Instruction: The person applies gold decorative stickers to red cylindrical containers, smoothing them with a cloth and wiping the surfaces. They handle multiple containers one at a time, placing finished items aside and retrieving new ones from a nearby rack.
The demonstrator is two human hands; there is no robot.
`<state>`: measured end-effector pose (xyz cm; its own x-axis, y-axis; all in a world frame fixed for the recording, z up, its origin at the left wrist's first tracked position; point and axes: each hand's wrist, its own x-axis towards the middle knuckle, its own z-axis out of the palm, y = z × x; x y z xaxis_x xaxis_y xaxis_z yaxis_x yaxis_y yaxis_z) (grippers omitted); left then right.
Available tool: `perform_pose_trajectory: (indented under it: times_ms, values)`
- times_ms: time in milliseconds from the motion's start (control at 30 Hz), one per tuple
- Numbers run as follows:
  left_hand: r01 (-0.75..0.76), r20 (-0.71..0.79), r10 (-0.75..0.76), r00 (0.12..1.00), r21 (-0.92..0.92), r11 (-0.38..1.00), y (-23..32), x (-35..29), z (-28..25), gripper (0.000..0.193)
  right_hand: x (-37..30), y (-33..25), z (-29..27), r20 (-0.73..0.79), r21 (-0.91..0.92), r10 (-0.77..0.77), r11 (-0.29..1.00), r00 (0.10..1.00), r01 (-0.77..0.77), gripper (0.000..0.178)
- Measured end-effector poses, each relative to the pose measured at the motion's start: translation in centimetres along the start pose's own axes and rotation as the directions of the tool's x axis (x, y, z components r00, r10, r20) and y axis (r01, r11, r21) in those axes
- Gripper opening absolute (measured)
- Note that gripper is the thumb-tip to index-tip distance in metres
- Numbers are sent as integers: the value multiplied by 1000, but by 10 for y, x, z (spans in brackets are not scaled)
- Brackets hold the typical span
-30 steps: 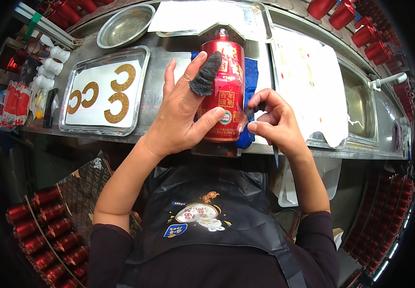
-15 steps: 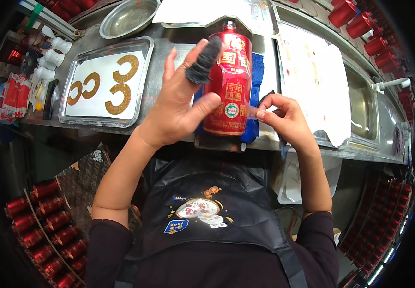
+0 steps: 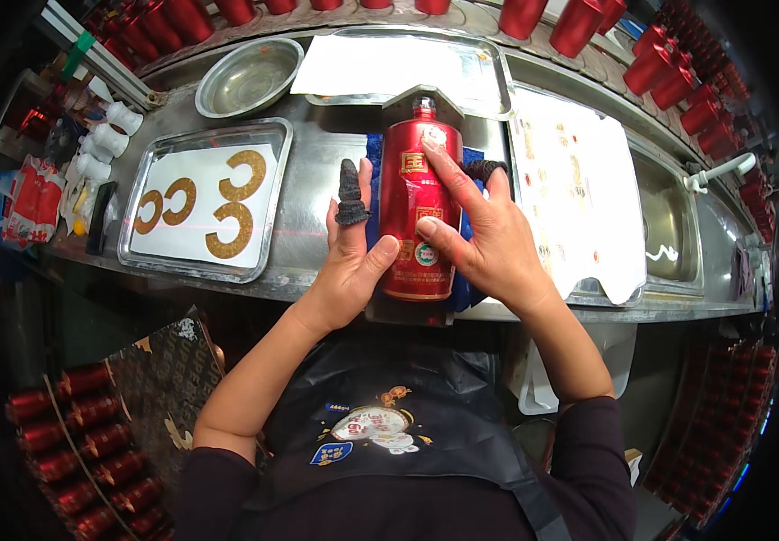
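A red bottle (image 3: 418,194) with gold and white print lies on its back in front of me, its neck pointing away, on a metal holder (image 3: 448,101) with blue cloth (image 3: 374,155) beside it. My left hand (image 3: 342,270) is at the bottle's left side, fingers spread and thumb against its lower part. A black finger cover sits on one of its fingers. My right hand (image 3: 496,236) lies over the bottle's right side, index finger and thumb stretched out on the printed front. Another black cover shows on a right finger.
Left stands a metal tray (image 3: 128,236) with gold C-shaped pieces on white paper. Behind it is a metal bowl (image 3: 250,79). A white sheet (image 3: 578,198) with small labels lies right, beside a sink (image 3: 669,225). Red bottles (image 3: 578,25) line the far conveyor.
My right hand has let go of a clear film at the bottle's right edge and moved onto its front. My left hand has come down to the lower left side. The view has tilted up.
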<state>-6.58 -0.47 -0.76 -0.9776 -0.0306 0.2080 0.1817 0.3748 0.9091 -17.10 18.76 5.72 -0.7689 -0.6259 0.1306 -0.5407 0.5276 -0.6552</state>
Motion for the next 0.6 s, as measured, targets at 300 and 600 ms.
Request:
perform_pose_trajectory:
  times_ms: [300, 600]
  values:
    - [24, 2, -24, 1000, -12, 1000, 8, -6, -4, 82, -7, 2, -7, 3, 44, -43, 998, 999, 43, 77]
    - [51, 30, -48, 998, -101, 994, 1, -4, -4, 85, 13, -6, -10, 37, -57, 40, 998, 999, -38, 77]
